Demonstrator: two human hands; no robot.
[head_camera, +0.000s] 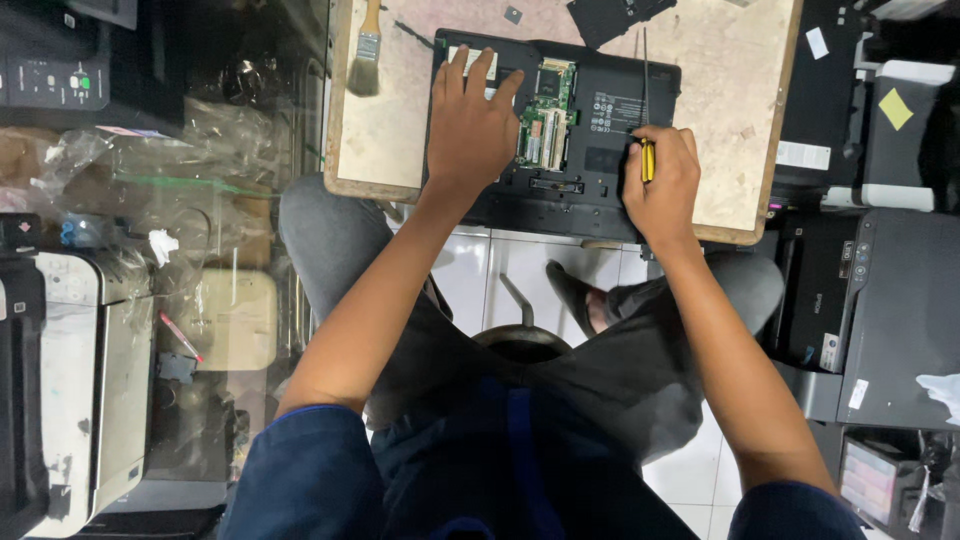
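While left hand (470, 125) flat on laptop (590, 120), right hand's (662, 185) grip clenched round screwdriver (646, 150) near board edge (735, 237).

i wear a dark blue shirt with short sleeves, grey trousers and dark sandals, and my left hand (468, 125) and right hand (662, 185) are bare.

White tile floor (480, 275), wood table (745, 120), printers (880, 310) around.

A single head-worn camera looks almost straight down from above the seated person, close enough that both forearms fill the middle. The worktop (740, 120) lies toward twelve o'clock, the person's lap toward six, and printers crowd the edges at three and nine o'clock.
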